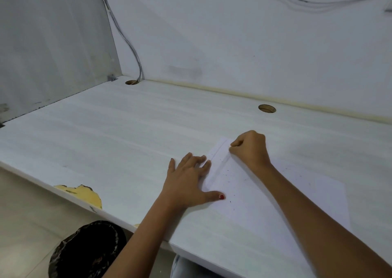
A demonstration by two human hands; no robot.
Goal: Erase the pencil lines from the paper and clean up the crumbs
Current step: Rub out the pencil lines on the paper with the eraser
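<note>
White paper (244,214), laid flat on the desk (106,139). Left hand (188,184): spread flat, sheet pinned at its left edge. Right hand (250,148): curled at the far corner, contents hidden. Crumbs (228,174) scattered mid-sheet. Short strokes are best made away from the pinned edge, lest the sheet be buckled.

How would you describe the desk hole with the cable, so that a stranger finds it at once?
Start at the white desk and go to its far left corner, where side panel and back wall meet. The round hole lies there. Unlike the other hole farther right, a grey cable runs down into it.
</note>
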